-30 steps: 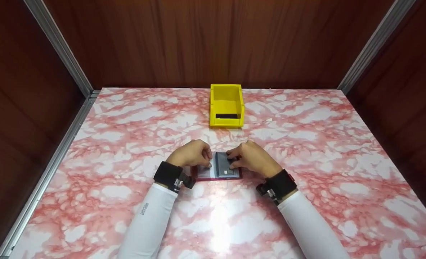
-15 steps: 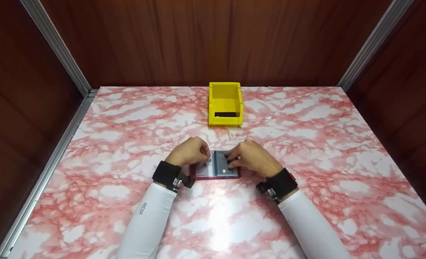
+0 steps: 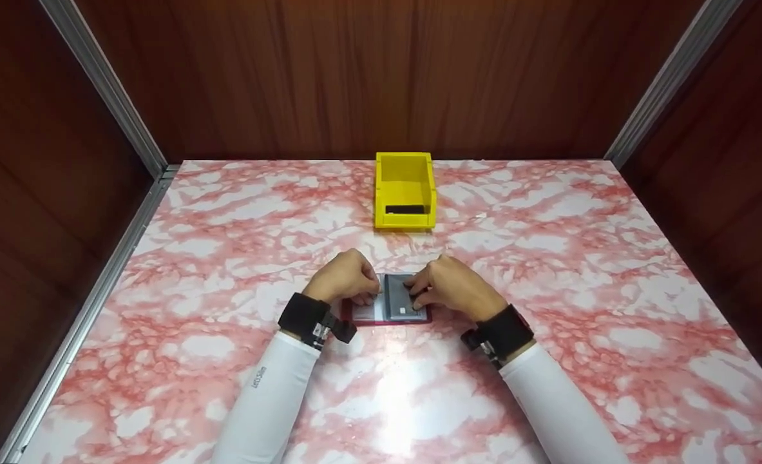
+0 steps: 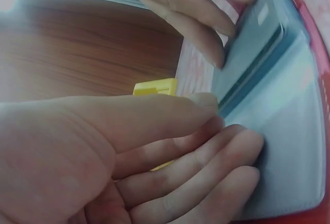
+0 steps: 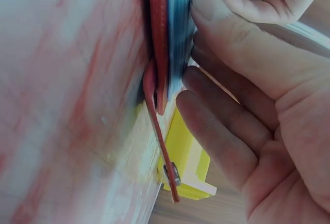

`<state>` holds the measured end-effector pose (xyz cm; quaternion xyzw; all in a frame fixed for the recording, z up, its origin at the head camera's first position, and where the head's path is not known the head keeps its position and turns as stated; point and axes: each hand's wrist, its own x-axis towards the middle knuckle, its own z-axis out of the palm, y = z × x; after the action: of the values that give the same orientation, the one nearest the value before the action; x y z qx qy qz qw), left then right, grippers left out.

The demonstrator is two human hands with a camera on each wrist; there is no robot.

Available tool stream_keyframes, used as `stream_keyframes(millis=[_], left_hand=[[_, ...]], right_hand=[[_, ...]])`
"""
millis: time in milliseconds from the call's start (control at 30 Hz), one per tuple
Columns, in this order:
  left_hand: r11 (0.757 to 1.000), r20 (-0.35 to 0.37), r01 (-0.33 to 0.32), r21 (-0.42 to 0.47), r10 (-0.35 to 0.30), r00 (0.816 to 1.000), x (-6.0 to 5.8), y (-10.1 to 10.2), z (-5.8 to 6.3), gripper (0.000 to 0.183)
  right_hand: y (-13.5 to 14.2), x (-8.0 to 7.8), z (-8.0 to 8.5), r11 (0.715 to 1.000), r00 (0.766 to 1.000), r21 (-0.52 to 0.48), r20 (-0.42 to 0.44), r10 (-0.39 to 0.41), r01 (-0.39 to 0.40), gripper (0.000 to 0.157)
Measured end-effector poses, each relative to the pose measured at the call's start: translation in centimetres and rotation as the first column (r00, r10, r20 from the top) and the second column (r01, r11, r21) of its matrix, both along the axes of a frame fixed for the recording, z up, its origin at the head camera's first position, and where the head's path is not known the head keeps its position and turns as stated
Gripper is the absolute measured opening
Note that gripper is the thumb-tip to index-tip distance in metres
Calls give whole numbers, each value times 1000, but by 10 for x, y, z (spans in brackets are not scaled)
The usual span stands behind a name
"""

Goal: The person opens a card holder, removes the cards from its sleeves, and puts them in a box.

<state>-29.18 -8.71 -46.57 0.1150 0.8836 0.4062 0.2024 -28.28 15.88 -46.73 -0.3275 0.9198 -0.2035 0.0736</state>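
Head view: two white sleeves, left (image 3: 265,399) and right (image 3: 554,399), enter from the near side and converge on the wallet (image 3: 379,314), which lies open and flat on the table (image 3: 194,348), midway between the arms. This central position presumably lets both hands reach it equally. Black bands, left (image 3: 298,314) and right (image 3: 504,332), encircle the wrists. The left hand (image 3: 342,277) is over the left page (image 4: 289,146); thumb and index tips meet at its edge beside the fold, with the other fingertips resting on the clear film, probably to steady it. Whether film lies between the tips cannot be told. The right hand (image 3: 455,287) is at the right page, its thumb near and its fingers far, bent and moderately spaced, touching the pocket of the grey card (image 3: 397,301). This grip likely controls the card side; pinching or mere pressing cannot be told. The right wrist view shows a red strap (image 5: 158,131) with a metal snap (image 5: 176,174), projecting clear of the pages. Farther off, well apart from the wallet, stands the yellow bin (image 3: 406,221), its low end facing near, apparently for access. Behind it rises the brown wall (image 3: 381,77).
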Motion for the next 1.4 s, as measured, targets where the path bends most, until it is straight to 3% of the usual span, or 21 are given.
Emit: stream_keyframes(millis=[333, 767, 1133, 1400], left_hand=[[993, 84, -97, 62, 91, 992, -4, 4, -6, 9], [973, 69, -142, 181, 132, 989, -9, 7, -14, 10], [945, 231, -232, 230, 179, 956, -1, 12, -15, 12], [947, 258, -227, 229, 165, 952, -1, 15, -16, 9]], right_hand=[[-4, -1, -2, 999, 999, -41, -24, 26, -27, 23], [-1, -5, 0, 999, 997, -16, -73, 35, -36, 20], [-1, -4, -3, 1000, 1000, -22, -24, 15, -16, 23], [2, -2, -4, 999, 1000, -33, -20, 20, -21, 23]])
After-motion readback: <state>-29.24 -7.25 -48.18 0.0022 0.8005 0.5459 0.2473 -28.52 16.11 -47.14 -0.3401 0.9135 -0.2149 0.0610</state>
